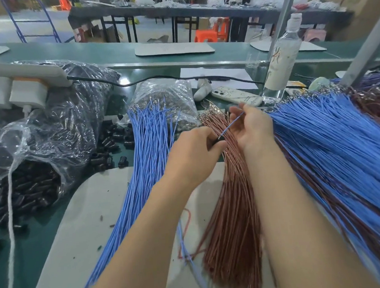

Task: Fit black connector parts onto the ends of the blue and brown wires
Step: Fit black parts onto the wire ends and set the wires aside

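My left hand [194, 152] pinches a small black connector part [217, 139] above the wires. My right hand [253, 126] holds a single blue wire [233, 123] whose lower end meets that connector part. Under the hands lies a fan of brown wires [230, 208]. A bundle of blue wires [146, 168] lies to the left of it on a pale mat [83, 228]. A much larger heap of blue wires [331, 146] spreads out on the right. Loose black connector parts [109, 146] lie on the green table, beside a torn plastic bag of them [31, 191].
A clear bag of metal terminals [166, 96] sits behind the blue bundle. A phone [237, 96], a plastic bottle [283, 55] and a metal post [282, 27] stand at the back right. A white power strip with chargers [21, 85] is at the left.
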### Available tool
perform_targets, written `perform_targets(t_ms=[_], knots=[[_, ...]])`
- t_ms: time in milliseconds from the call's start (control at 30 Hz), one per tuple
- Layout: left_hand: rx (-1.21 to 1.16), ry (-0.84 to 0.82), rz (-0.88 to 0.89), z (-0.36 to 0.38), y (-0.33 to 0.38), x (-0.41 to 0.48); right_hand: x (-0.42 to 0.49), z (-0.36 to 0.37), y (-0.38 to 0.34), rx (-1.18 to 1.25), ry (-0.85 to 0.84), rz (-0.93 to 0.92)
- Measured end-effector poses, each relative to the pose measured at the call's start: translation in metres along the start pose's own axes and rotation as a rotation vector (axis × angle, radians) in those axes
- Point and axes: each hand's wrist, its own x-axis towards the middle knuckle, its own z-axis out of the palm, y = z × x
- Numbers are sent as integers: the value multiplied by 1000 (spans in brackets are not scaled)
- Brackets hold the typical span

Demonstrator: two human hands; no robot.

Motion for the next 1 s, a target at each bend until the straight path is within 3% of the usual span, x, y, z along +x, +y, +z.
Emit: perform_targets(t_ms=[100, 200, 400, 500, 600, 700, 767, 833, 900, 1000], knots=[[-6, -5, -26, 6, 10, 20, 7, 6, -8, -160, -160, -21], [-75, -22, -70, 11, 14, 32, 6, 6, -15, -204, -219, -95], [-730, 106, -235, 0, 9, 34, -26, 8, 0, -583, -495, -152], [-937, 243, -329, -16, 5, 36, -45, 11, 5, -624, -565, -64], [-1026, 338, -389, -29, -2, 39, -67, 12, 5, -913, -662, -221], [-1140, 346, -471, -38, -13, 33, -96, 12, -5, -1083, -1021, -268], [-1292, 317, -553, -40, -23, 27, -120, 9, -9, -1070, -1352, -83], [-1343, 288, -625, -40, -32, 20, -133, 5, -9, -1021, -1519, 163], [-1338, 259, -634, -37, -37, 12, -124, 6, -7, -1108, -1400, 135], [-1290, 208, -572, -32, -41, 2, -82, 9, 9, -1183, -815, -74]])
